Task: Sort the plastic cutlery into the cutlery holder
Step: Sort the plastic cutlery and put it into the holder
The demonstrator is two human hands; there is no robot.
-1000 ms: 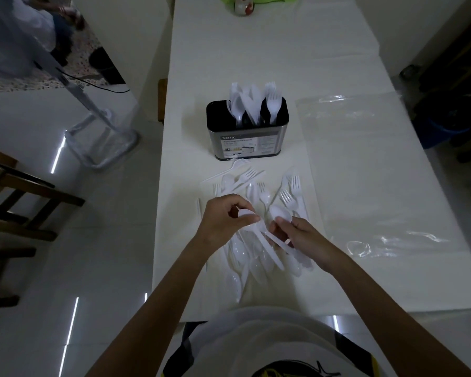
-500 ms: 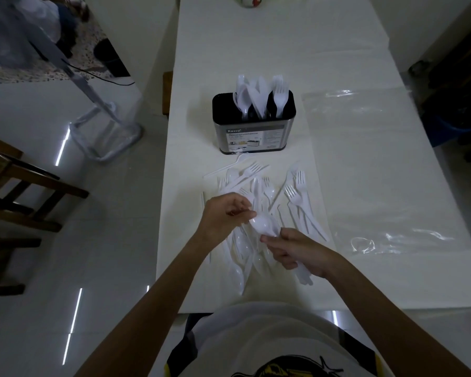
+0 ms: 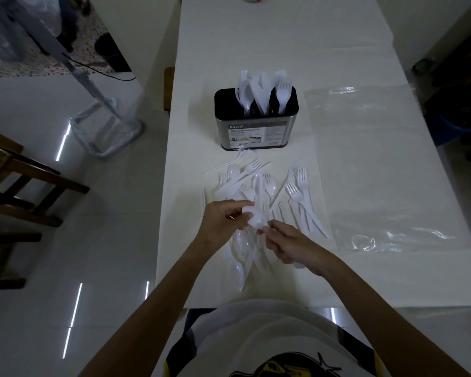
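Pinching spoon (image 3: pixel 254 218) bowl with left hand (image 3: pixel 221 222), gripping its handle with right hand (image 3: pixel 291 246), just above loose pile (image 3: pixel 273 192) | done, by the look: some spoons, knives, forks standing in cutlery holder (image 3: pixel 256 133) behind pile | left: most of pile | white counter (image 3: pixel 283 36), clear bag (image 3: pixel 378 164) at right; wooden chair (image 3: pixel 19 186), glossy floor (image 3: pixel 106 240), dim room

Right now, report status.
Left hand and right hand pinch one spoon. Cutlery holder partly filled. Only the loose pile lies between.
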